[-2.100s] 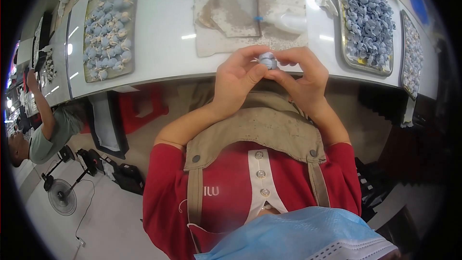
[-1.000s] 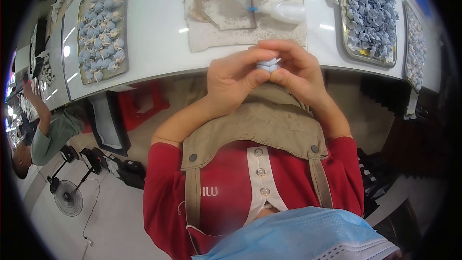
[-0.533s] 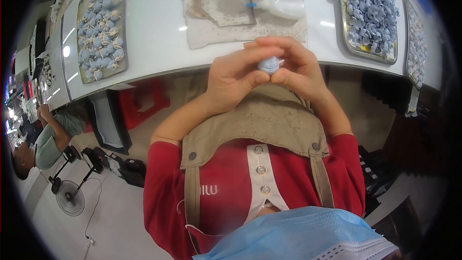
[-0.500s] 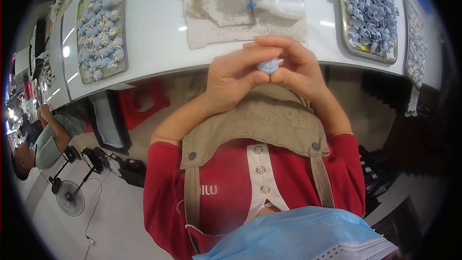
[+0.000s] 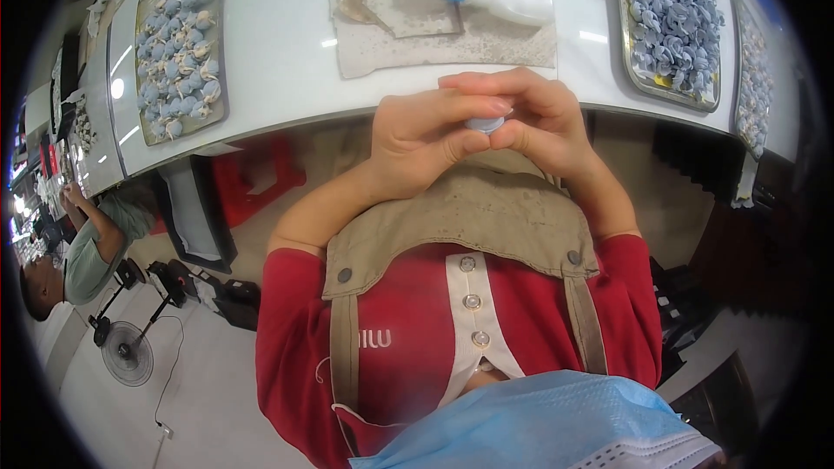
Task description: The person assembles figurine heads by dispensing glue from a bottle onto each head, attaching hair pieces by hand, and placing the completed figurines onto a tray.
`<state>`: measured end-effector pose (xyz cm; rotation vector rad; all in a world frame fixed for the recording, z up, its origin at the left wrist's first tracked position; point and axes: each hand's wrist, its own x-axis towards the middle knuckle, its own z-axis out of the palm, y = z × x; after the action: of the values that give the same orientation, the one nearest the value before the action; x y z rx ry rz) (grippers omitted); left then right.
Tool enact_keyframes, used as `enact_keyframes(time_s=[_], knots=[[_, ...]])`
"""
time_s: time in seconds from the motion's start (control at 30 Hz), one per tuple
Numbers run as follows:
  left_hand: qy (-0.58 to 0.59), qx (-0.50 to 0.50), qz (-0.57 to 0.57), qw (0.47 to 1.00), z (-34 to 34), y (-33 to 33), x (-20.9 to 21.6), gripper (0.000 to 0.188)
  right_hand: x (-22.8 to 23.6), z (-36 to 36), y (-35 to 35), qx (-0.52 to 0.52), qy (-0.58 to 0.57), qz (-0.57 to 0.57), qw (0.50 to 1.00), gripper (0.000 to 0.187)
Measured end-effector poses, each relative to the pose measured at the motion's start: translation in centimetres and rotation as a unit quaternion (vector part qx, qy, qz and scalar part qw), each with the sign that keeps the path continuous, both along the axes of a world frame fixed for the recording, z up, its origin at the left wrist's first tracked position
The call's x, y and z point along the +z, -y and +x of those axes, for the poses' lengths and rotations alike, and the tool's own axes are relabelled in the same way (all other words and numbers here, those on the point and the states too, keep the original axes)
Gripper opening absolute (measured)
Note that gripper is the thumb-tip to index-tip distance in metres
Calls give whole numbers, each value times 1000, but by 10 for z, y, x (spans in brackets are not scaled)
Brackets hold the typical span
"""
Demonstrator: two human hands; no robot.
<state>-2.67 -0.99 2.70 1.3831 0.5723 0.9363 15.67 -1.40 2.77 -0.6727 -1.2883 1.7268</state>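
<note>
Between my two hands is a small light-blue piece [image 5: 485,124], pinched by the fingers and thumbs just in front of the table edge. My left hand [image 5: 426,126] is closed on its left side, thumb below and fingers above. My right hand [image 5: 540,117] closes on it from the right, its fingers reaching over those of the left. Most of the piece is hidden by the fingers; only its rounded, smooth lower part shows. Beyond the hands lies a stained pale board [image 5: 382,61] carrying a white squeeze bottle [image 5: 521,5] with a blue tip, lying on its side.
On the white table [image 5: 269,43] a left tray [image 5: 220,95] holds many small blue and cream pieces. A right tray [image 5: 638,87] is heaped with blue curled pieces, with another tray [image 5: 738,113] beyond. Left of me are a red stool [image 5: 252,200], a standing fan [image 5: 128,353] and a seated person [image 5: 95,243].
The fingers have shifted around the blue piece, which now shows less and looks turned. Both hands stay in nearly the same place; the view has moved slightly.
</note>
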Motion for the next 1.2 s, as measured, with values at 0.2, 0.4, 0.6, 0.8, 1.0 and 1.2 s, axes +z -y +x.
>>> enact_keyframes(time_s=[0.2,0.4,0.6,0.8,1.0,1.2], knots=[[10,11,14,1000,4,0,-5,23,-1,1,-1,-8,-8,-31,999,38],[80,32,-89,992,8,4,-15,24,1,-1,-2,0,-24,-57,998,40],[68,38,-87,993,7,4,-17,25,2,-2,1,-15,-16,-107,994,44],[79,17,-109,991,6,5,-18,25,2,-3,2,-9,-20,-104,994,44],[149,26,-116,982,12,4,-18,32,-4,-5,1,-19,-60,-127,990,43],[140,39,-118,982,12,5,-17,33,-7,-11,0,-26,-83,-135,987,40]])
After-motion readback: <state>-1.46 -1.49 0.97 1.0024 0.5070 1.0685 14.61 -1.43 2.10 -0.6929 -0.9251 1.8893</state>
